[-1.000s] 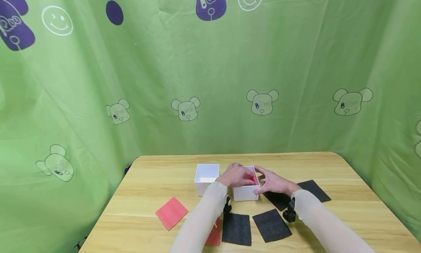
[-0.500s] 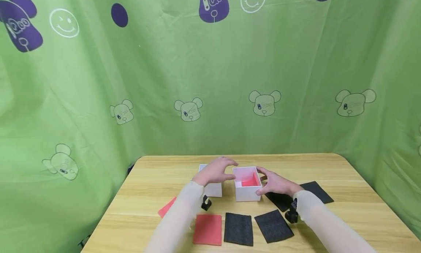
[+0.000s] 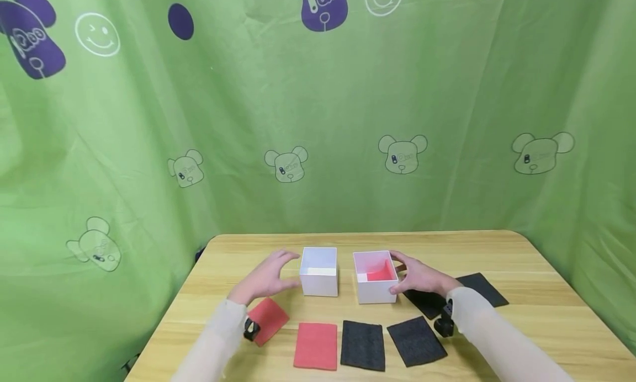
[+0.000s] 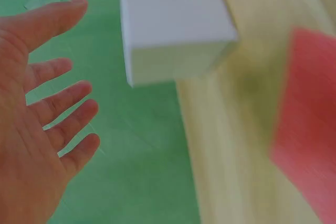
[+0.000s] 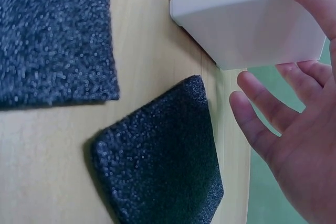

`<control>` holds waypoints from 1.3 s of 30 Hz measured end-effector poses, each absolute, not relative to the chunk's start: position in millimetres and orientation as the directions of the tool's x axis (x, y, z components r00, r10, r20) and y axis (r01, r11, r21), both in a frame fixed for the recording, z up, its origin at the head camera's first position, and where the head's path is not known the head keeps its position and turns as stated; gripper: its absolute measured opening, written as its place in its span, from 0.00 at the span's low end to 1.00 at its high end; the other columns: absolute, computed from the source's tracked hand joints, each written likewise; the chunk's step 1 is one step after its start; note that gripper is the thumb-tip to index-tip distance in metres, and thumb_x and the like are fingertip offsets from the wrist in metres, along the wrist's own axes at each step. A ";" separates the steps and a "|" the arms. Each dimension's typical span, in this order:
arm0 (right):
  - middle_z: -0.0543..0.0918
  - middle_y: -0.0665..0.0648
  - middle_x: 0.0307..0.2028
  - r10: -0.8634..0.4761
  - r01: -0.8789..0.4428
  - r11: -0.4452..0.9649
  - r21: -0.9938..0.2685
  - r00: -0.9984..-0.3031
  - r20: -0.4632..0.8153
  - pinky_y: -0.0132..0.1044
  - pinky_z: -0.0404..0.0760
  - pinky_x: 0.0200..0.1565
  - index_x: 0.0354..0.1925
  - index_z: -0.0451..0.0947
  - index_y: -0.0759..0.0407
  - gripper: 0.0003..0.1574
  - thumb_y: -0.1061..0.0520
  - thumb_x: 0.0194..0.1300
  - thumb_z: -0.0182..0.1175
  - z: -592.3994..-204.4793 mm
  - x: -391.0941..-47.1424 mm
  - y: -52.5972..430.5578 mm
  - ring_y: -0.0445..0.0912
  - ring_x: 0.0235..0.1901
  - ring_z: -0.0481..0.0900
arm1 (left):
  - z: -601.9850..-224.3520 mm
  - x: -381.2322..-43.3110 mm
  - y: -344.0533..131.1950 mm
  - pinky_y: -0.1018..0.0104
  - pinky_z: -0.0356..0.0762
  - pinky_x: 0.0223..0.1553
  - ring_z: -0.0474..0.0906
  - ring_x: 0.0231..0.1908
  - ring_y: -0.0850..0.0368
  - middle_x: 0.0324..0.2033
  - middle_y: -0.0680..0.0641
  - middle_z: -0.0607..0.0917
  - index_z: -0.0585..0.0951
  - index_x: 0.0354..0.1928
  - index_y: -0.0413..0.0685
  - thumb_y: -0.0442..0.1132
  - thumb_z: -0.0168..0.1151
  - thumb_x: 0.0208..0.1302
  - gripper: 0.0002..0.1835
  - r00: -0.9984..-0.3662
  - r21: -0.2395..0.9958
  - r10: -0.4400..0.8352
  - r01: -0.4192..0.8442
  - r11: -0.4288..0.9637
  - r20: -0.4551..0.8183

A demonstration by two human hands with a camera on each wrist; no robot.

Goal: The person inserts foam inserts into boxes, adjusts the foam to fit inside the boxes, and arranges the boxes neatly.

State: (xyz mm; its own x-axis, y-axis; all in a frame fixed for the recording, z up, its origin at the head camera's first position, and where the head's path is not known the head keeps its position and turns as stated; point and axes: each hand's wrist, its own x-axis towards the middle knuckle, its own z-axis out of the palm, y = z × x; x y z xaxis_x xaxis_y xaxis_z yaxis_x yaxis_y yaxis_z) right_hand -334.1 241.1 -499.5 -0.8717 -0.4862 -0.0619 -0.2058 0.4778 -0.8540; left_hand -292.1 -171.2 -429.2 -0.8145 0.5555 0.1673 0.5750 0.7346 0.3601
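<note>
"The left hand (image 3: 268,274) had moved left, from in front of the left white box (image 3: 319,285) to just beyond its left side. How were its fingers?"

"Relaxed and spread, lower left of centre, with a gap to the box showing in the left wrist view."

"And the right hand (image 3: 419,274)?"

"Its thumb and fingers curved round the right side of the right white box (image 3: 376,292), lower centre, which had a red piece (image 3: 380,272) inside."

"What lay nearest the bottom edge?"

"A red square (image 3: 316,346) and two black squares (image 3: 363,346), flat on the wooden table (image 3: 238,249)."
</note>
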 end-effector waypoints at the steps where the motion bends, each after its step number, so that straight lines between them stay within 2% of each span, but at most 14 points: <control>1: 0.60 0.67 0.65 -0.486 -0.204 0.477 -0.855 -0.872 -0.064 0.50 0.75 0.52 0.72 0.44 0.62 0.68 0.52 0.46 0.76 -499.2 -333.9 241.3 0.63 0.59 0.64 | -433.1 -289.6 -177.6 0.49 0.62 0.61 0.64 0.61 0.45 0.60 0.43 0.71 0.69 0.64 0.44 0.47 0.68 0.56 0.34 -0.820 0.365 0.547 0.566 0.739 0.165; 7: 0.60 0.68 0.65 -0.492 -0.204 0.472 -0.857 -0.868 -0.064 0.52 0.74 0.52 0.72 0.43 0.63 0.68 0.52 0.46 0.76 -498.5 -333.6 241.7 0.63 0.59 0.64 | -461.0 -274.8 -210.0 0.48 0.66 0.58 0.66 0.60 0.44 0.59 0.43 0.72 0.72 0.62 0.44 0.47 0.70 0.52 0.35 -0.847 0.341 0.525 0.517 0.785 0.076; 14: 0.59 0.68 0.65 -0.491 -0.218 0.491 -0.843 -0.869 -0.062 0.50 0.76 0.51 0.72 0.43 0.64 0.69 0.50 0.46 0.75 -502.8 -335.8 242.8 0.63 0.59 0.65 | -495.5 -261.4 -231.3 0.44 0.69 0.54 0.65 0.58 0.42 0.58 0.41 0.71 0.72 0.61 0.43 0.52 0.74 0.44 0.41 -0.873 0.373 0.487 0.452 0.810 0.001; 20: 0.60 0.68 0.65 -0.494 -0.217 0.493 -0.843 -0.867 -0.066 0.50 0.76 0.51 0.72 0.42 0.63 0.68 0.50 0.47 0.75 -504.5 -336.5 242.9 0.63 0.59 0.64 | -518.9 -254.7 -238.2 0.51 0.72 0.51 0.66 0.55 0.47 0.57 0.45 0.71 0.73 0.60 0.49 0.60 0.73 0.40 0.43 -0.867 0.325 0.498 0.473 0.819 0.004; 23: 0.59 0.68 0.65 -0.495 -0.212 0.484 -0.849 -0.866 -0.066 0.49 0.76 0.51 0.72 0.43 0.63 0.68 0.51 0.47 0.75 -503.6 -336.0 242.8 0.63 0.59 0.64 | -521.5 -253.8 -238.3 0.54 0.72 0.49 0.66 0.55 0.49 0.57 0.46 0.71 0.73 0.60 0.50 0.59 0.72 0.41 0.43 -0.869 0.322 0.495 0.469 0.822 -0.001; 31: 0.58 0.68 0.66 -0.499 -0.211 0.451 -0.867 -0.865 -0.050 0.50 0.76 0.50 0.72 0.44 0.63 0.66 0.55 0.47 0.75 -500.7 -335.7 241.8 0.64 0.59 0.64 | -517.4 -254.8 -234.5 0.51 0.71 0.50 0.64 0.57 0.47 0.62 0.44 0.67 0.69 0.64 0.51 0.56 0.71 0.44 0.43 -0.869 0.327 0.492 0.453 0.830 -0.045; 36: 0.59 0.68 0.66 -0.499 -0.202 0.445 -0.872 -0.865 -0.053 0.50 0.76 0.50 0.72 0.44 0.63 0.66 0.55 0.47 0.75 -500.4 -335.7 241.8 0.64 0.59 0.64 | -514.2 -254.0 -229.8 0.48 0.70 0.51 0.65 0.55 0.46 0.59 0.42 0.69 0.70 0.63 0.50 0.63 0.71 0.42 0.46 -0.882 0.306 0.469 0.436 0.847 -0.041; 39: 0.58 0.68 0.66 -0.498 -0.204 0.454 -0.867 -0.865 -0.057 0.50 0.76 0.50 0.72 0.44 0.63 0.66 0.55 0.47 0.75 -498.5 -335.5 241.2 0.63 0.59 0.64 | -514.9 -255.2 -227.3 0.50 0.71 0.50 0.67 0.52 0.47 0.55 0.42 0.71 0.70 0.63 0.49 0.62 0.71 0.41 0.46 -0.887 0.275 0.461 0.438 0.856 -0.022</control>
State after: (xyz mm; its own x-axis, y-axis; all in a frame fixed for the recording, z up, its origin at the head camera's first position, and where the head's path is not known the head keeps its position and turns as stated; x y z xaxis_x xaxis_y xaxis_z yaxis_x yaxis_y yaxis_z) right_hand -335.5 241.2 -498.5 -0.8655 -0.4977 -0.0571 -0.2039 0.4541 -0.8673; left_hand -255.2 -227.3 -514.9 -0.8870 0.4613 -0.0215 0.4384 0.8557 0.2751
